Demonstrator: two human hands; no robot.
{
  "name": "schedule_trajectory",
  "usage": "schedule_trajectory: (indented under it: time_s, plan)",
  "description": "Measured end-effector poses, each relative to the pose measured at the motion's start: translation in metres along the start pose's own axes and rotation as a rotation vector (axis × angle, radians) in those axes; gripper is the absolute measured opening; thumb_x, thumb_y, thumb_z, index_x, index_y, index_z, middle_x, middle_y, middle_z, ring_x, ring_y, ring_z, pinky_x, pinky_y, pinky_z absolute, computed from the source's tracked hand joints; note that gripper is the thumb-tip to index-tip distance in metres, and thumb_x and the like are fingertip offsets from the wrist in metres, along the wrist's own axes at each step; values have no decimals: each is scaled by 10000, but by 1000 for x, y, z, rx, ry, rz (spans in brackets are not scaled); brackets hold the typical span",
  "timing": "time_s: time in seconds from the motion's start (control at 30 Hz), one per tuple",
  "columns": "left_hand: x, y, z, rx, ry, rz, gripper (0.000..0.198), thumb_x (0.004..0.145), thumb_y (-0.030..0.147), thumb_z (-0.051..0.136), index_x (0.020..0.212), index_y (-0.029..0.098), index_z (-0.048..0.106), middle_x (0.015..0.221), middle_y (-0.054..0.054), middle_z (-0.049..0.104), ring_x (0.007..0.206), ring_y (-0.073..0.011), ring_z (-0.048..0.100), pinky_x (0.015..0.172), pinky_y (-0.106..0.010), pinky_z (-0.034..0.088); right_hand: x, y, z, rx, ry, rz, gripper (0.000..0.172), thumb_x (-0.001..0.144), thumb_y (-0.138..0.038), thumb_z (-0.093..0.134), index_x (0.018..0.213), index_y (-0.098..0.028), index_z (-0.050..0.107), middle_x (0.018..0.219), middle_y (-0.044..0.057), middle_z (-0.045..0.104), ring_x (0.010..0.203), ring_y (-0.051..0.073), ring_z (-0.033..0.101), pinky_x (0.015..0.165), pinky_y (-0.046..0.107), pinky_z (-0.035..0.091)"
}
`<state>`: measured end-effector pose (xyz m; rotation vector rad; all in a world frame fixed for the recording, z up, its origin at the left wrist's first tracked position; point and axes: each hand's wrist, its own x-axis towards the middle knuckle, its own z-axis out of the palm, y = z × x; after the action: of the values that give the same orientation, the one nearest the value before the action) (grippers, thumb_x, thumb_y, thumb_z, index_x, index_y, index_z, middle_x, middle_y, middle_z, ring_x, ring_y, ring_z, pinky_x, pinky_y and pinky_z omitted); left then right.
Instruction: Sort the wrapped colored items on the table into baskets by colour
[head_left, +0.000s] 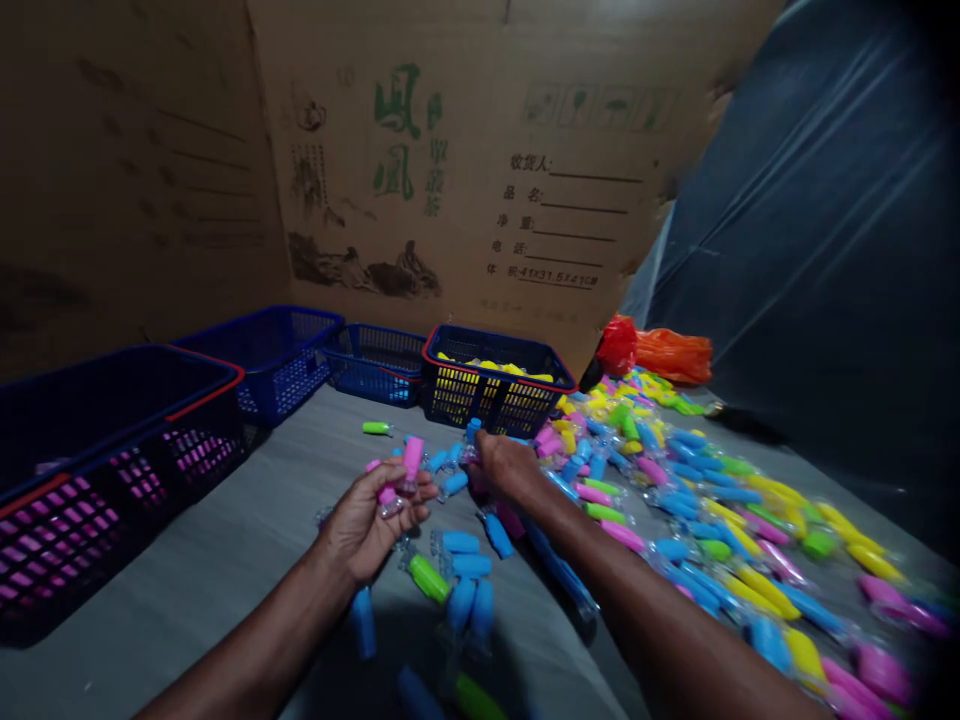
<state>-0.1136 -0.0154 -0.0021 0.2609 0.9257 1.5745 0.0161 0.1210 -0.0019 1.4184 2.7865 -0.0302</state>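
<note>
My left hand [375, 515] is half closed around two small pink cylinders with clear ends; one pink cylinder [412, 460] stands up between thumb and fingers. My right hand [506, 466] reaches forward with its fingers curled, and a small blue cylinder [473, 430] shows at its fingertips. The back of that hand partly hides its grip. Between and below my hands lie loose blue cylinders [471, 566] and a green cylinder [428, 578], several of them in clear wrapping. A lone green cylinder [376, 428] rests farther off.
A wide pile of mixed-colour cylinders [682, 500] spreads on the right. Ahead, a dark blue basket [499, 405] holds yellow ones. The left basket [180, 430] contains pink ones. Two more blue baskets [289, 385] [375, 385] stand between, before a cardboard wall [465, 230]. Orange plastic bags [671, 355] lie behind.
</note>
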Motion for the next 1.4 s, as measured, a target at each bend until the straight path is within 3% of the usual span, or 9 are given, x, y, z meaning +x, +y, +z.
schedule_trajectory:
  time_s: [0.13, 0.27, 0.43, 0.6, 0.73, 0.87, 1.1, 1.23, 1.4]
  plan:
    - [-3, -3, 1, -103, 9, -7, 170, 809, 250, 532, 920, 123, 554, 841, -109, 644, 722, -213, 647, 566, -280, 517, 2, 6, 2, 68, 5, 19, 230, 815, -256, 536, 1014, -142, 548, 925, 111, 652, 841, 237, 617, 585, 259, 372]
    - [-7, -4, 3, -166, 23, 31, 337, 852, 404, 487, 1074, 153, 519, 878, -113, 622, 767, -227, 638, 644, -346, 528, -2, 8, -8, 451, 151, -39, 114, 772, -266, 544, 831, -169, 534, 745, 20, 614, 687, 163, 569, 548, 223, 346]
    - [-12, -14, 8, -265, -45, 52, 485, 856, 534, 412, 1147, 155, 495, 1002, -139, 605, 893, -256, 612, 762, -421, 512, -22, -25, -29, 791, 224, -203, 141, 713, -278, 594, 759, -180, 504, 629, -29, 551, 567, 131, 492, 503, 213, 326]
    - [-13, -21, 12, -326, -113, 97, 318, 874, 412, 466, 1026, 156, 578, 1019, -108, 634, 886, -198, 616, 780, -324, 507, -40, -57, -35, 653, 218, -272, 128, 717, -243, 607, 823, -179, 577, 665, -13, 582, 614, 147, 518, 539, 223, 323]
    - [-11, -19, 12, -414, -23, 83, 111, 839, 240, 552, 886, 147, 589, 790, -29, 651, 666, -113, 613, 638, -221, 506, -45, -60, -33, 655, 173, -326, 359, 664, -199, 649, 1018, -166, 602, 823, 23, 642, 725, 177, 569, 619, 240, 379]
    - [-11, -17, 13, -445, 1, 74, 118, 864, 232, 508, 880, 136, 576, 763, -28, 650, 615, -108, 608, 552, -200, 495, -45, -54, -31, 723, 193, -382, 540, 619, -147, 691, 1145, -134, 569, 947, 51, 642, 817, 186, 580, 711, 258, 414]
    - [-12, -20, 11, -384, 8, 53, 302, 878, 387, 476, 943, 105, 562, 778, -60, 640, 619, -161, 621, 515, -288, 533, -39, -46, -40, 925, 179, -391, 183, 781, -194, 597, 942, -122, 647, 795, 29, 631, 723, 155, 570, 642, 246, 427]
    - [-13, -22, 14, -454, -35, 61, 265, 890, 351, 473, 943, 110, 569, 814, -57, 644, 664, -142, 630, 567, -254, 539, -43, -57, -37, 850, 303, -447, 164, 797, -129, 562, 935, -138, 649, 852, 45, 615, 794, 158, 562, 720, 270, 436]
    - [-16, -18, 19, -558, 53, 50, 173, 901, 235, 457, 870, 120, 582, 744, -25, 633, 619, -78, 603, 566, -147, 499, -57, -72, -24, 661, 366, -601, 168, 860, -101, 473, 873, -147, 634, 859, 63, 576, 813, 175, 516, 762, 310, 428]
